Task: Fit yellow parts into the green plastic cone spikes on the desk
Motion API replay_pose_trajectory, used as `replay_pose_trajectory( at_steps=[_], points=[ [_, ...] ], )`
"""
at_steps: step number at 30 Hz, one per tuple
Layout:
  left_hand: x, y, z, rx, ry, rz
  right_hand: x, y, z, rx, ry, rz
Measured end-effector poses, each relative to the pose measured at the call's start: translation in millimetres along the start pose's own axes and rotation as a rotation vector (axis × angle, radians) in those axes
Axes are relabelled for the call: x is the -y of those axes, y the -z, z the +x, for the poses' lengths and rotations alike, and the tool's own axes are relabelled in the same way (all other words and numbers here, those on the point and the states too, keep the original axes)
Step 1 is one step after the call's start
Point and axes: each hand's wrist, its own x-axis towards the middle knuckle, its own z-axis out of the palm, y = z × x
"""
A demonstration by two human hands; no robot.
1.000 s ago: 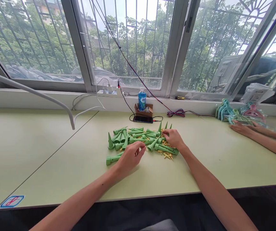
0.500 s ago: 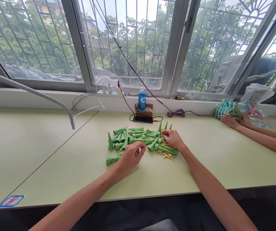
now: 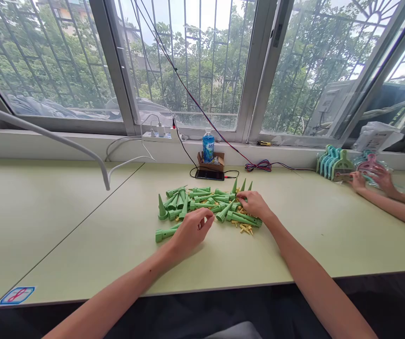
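Several green plastic spikes (image 3: 202, 205), hollow cones with ribbed collars, lie heaped on the table, a few of them standing upright. Small yellow plastic pegs (image 3: 246, 229) are scattered among and in front of them. My left hand (image 3: 194, 227) rests at the front of the heap, thumb and fingers pinched together; a tiny pale bit may show at the fingertips, too small to name. At the heap's right side, my right hand (image 3: 254, 204) has its fingers closed close to the yellow pegs and the green collars. What it holds, if anything, is hidden.
Behind the heap are a phone (image 3: 210, 175) and a blue bottle (image 3: 208, 147) in a small cardboard box (image 3: 218, 162). Coiled cable (image 3: 258, 165) lies by the wall. At far right, another person's hands (image 3: 359, 181) work beside green and pink plastic hangers (image 3: 341, 164).
My two hands stay almost still over the heap. The other person's hands have shifted right, from the green hangers toward the pink one.
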Motion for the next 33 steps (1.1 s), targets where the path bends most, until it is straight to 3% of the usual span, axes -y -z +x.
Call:
replay_pose_trajectory(
  at_steps=[19, 33],
  points=[
    [0, 0.0, 0, 0.021, 0.006, 0.019, 13, 8, -4, 0.18, 0.008, -0.188],
    [1, 0.1, -1, 0.032, -0.005, 0.022, 21, 8, -6, 0.202, -0.01, -0.264]
  ],
)
